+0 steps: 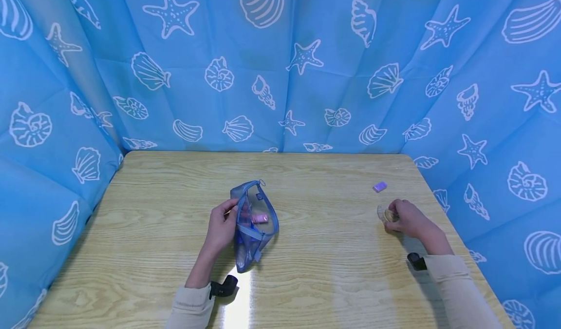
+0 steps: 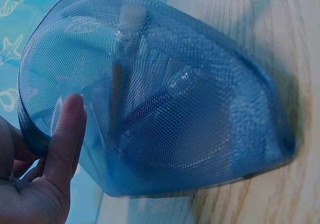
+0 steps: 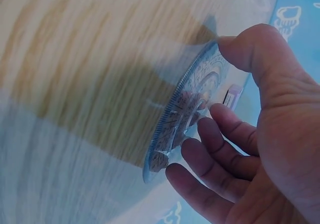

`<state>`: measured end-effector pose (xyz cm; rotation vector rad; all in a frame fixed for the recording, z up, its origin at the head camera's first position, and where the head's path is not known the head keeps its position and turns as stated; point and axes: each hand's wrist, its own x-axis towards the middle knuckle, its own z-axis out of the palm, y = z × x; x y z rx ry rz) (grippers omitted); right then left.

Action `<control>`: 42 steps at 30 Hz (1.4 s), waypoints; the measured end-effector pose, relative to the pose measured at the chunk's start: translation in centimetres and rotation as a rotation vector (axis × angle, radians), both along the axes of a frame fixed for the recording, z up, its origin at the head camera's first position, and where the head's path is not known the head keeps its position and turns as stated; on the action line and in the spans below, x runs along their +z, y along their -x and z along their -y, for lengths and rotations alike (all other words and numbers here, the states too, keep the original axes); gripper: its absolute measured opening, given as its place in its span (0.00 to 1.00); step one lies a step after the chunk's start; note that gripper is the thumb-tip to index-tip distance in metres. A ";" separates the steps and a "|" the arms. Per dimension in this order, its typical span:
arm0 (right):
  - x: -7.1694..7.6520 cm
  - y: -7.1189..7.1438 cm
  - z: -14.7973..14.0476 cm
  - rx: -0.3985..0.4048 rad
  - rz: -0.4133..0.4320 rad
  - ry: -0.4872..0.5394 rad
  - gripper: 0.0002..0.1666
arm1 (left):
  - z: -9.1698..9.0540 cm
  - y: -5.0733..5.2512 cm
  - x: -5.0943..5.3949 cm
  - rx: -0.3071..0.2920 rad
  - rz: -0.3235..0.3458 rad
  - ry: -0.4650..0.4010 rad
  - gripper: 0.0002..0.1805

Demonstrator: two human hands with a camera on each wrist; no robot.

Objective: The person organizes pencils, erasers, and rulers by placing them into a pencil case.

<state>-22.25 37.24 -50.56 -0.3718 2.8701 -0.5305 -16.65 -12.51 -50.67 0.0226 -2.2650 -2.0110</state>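
Note:
A blue mesh zip pouch (image 1: 247, 258) stands left of the table's middle with its zipped mouth spread. My left hand (image 1: 222, 224) pinches its rim from the left, and that hand (image 2: 52, 159) shows beside the mesh (image 2: 190, 129) in the left wrist view. Inside the pouch lies a pink item (image 1: 260, 218), along with slender things blurred by the mesh. At the right of the table my right hand (image 1: 407, 218) holds a clear protractor (image 1: 380, 213) by its ends. Thumb and fingertips meet the protractor's edges (image 3: 175, 109) in the right wrist view.
A small purple block (image 1: 380, 186), perhaps an eraser, lies just beyond the right hand. The wooden table (image 1: 324, 270) ends at a blue shell-print curtain (image 1: 271, 51) at the back and both sides. Black wrist cameras (image 1: 225, 286) sit at both sleeves.

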 end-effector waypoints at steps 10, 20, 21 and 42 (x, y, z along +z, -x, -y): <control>-0.5 0.0 -0.4 -0.021 0.000 0.035 0.26 | 0.0 0.3 -0.8 -0.005 0.003 -0.008 0.16; 0.7 -1.0 -0.7 -0.022 -0.073 0.042 0.34 | -0.1 0.4 -0.8 -0.009 -0.005 -0.005 0.15; 0.8 -1.1 -0.8 -0.018 -0.067 0.042 0.35 | -0.1 0.4 -0.8 -0.008 -0.006 0.000 0.15; 1.3 -1.9 0.5 -0.042 0.012 -0.008 0.19 | 0.0 0.4 -0.7 -0.002 0.009 0.030 0.16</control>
